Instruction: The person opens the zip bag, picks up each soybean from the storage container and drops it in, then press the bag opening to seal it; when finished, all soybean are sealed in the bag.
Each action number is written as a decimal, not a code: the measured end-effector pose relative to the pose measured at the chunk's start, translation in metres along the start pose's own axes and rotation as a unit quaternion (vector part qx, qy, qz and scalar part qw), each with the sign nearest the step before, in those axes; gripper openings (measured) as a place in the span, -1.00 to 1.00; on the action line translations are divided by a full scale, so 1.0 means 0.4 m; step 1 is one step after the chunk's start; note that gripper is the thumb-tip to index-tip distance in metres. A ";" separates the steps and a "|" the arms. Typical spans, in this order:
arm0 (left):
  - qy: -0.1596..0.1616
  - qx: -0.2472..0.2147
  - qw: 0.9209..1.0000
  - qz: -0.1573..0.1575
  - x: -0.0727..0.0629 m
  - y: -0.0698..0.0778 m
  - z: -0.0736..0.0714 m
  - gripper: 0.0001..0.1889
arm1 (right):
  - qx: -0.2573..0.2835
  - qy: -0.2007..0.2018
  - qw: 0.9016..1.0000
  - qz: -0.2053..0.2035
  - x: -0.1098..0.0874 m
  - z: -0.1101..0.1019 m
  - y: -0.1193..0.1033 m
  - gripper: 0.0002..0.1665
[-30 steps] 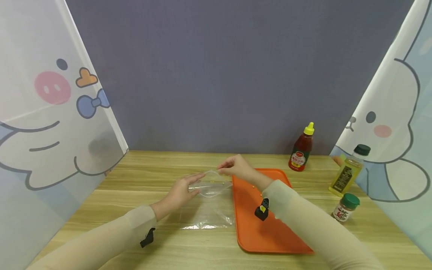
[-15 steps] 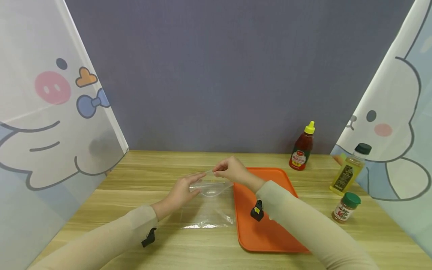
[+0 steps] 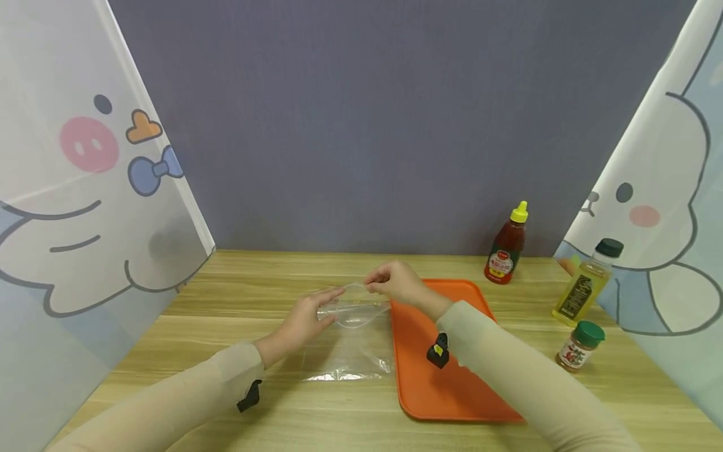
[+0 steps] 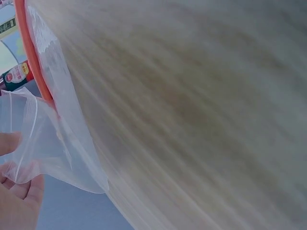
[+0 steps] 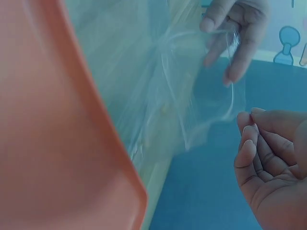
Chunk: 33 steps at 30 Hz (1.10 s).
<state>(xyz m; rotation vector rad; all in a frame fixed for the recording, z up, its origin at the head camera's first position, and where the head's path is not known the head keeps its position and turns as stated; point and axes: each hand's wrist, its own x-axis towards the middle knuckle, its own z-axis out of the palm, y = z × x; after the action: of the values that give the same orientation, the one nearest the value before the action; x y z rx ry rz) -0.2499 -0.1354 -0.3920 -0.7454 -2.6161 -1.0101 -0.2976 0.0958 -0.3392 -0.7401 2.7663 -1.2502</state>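
Note:
A clear zip-top plastic bag (image 3: 347, 359) lies with its lower part on the table and its mouth lifted and gaping. My left hand (image 3: 304, 321) holds the left side of the mouth, thumb on the near edge and fingers on the far one. At the mouth's right side my right hand (image 3: 398, 284) pinches the far rim between thumb and index finger. In the right wrist view the pinching fingertips (image 5: 247, 120) meet the bag's edge (image 5: 232, 103). A few tiny yellow bits (image 3: 377, 303) show near the bag's mouth; their kind is too small to tell.
An orange tray (image 3: 412, 402) stands right of the bag, partly under the right forearm. Farther right are a red sauce bottle (image 3: 504, 252) with a yellow cap, an oil bottle (image 3: 582, 292) and a green-lidded spice jar (image 3: 580, 346). A grey panel (image 3: 361, 125) rises behind the table.
My right hand moved slightly left, drawing the bag's far rim straight, then back right, and the mouth gapes rounder again. My left hand has stayed nearly still.

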 end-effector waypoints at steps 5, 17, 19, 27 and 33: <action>0.002 -0.004 1.000 -0.004 -0.002 0.001 -0.002 -0.35 | -0.023 0.011 1.000 -0.003 -0.015 -0.044 0.024 -0.84; -0.009 -0.009 1.000 -0.020 -0.004 -0.001 -0.008 -0.34 | -0.041 -0.019 0.998 0.040 -0.054 -0.117 0.142 -0.84; -0.009 -0.007 1.000 -0.019 -0.003 -0.001 -0.008 -0.34 | -0.041 -0.025 0.998 0.050 -0.060 -0.124 0.165 -0.83; -0.012 -0.005 1.000 -0.018 -0.002 -0.004 -0.007 -0.34 | -0.036 -0.042 0.995 0.080 -0.082 -0.140 0.222 -0.82; -0.013 -0.003 1.000 -0.023 0.000 -0.001 -0.007 -0.33 | -0.034 -0.078 0.991 0.106 -0.095 -0.132 0.245 -0.85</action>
<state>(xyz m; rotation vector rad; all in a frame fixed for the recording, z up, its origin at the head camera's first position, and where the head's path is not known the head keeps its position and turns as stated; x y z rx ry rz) -0.2499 -0.1375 -0.3902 -0.7072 -2.6663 -1.0268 -0.3152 0.2046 -0.3797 -0.5056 2.6856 -1.0188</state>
